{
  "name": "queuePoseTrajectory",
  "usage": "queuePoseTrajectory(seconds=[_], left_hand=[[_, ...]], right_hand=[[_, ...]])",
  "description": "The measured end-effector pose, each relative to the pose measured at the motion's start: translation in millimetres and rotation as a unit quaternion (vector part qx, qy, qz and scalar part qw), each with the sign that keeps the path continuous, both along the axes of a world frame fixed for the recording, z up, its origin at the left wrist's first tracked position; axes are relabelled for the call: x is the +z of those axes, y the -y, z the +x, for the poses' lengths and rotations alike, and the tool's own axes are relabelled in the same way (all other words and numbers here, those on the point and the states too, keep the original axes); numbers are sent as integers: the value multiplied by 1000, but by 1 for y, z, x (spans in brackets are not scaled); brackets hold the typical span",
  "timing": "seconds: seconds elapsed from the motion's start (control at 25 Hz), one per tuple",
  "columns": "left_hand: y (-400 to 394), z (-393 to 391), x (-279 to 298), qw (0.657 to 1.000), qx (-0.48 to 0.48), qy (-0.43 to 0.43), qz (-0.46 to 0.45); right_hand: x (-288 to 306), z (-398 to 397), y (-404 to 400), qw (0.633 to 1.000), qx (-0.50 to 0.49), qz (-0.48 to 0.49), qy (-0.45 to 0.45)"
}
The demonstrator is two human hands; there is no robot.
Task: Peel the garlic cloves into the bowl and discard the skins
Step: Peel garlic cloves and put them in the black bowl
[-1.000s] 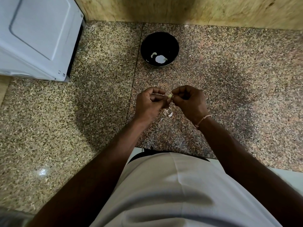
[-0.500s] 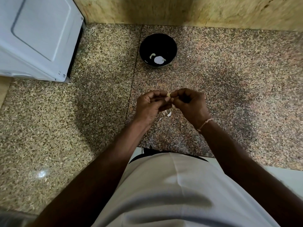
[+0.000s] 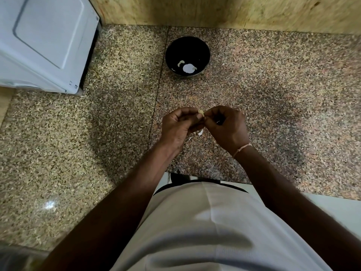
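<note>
Pale garlic clove (image 3: 201,113), frame centre, pinched betw. curled left hand (image 3: 180,127) & right hand (image 3: 226,125). Black bowl (image 3: 206,48) well above, apart. Risk: clove slips onto granite counter (image 3: 273,90), or loose skins (image 3: 199,133) below hands scatter.

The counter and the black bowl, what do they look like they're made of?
Counter: probably polished granite or a similar stone, speckled tan and brown grain with a glossy light reflection and a seam line. Bowl: glossy black inside with a silvery outer rim, possibly metal or glazed ceramic; can't tell which.
</note>
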State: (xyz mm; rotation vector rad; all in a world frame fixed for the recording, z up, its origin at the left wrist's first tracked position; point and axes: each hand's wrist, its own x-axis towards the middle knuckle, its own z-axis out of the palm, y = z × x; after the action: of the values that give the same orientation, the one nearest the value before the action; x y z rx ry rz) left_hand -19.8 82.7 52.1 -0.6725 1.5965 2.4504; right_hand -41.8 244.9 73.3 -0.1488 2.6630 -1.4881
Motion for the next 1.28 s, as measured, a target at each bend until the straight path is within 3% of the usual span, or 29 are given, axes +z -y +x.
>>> queuePoseTrajectory(seconds=[0.52, 0.8, 1.28], left_hand=[[3, 4, -3, 991, -37, -94, -92], [6, 3, -4, 994, -32, -78, -71], [10, 5, 3, 983, -49, -110, -136]], right_hand=[[4, 2, 1, 997, 14, 77, -19], [-1, 1, 3, 999, 15, 40, 19], [5, 3, 1, 999, 17, 30, -22]])
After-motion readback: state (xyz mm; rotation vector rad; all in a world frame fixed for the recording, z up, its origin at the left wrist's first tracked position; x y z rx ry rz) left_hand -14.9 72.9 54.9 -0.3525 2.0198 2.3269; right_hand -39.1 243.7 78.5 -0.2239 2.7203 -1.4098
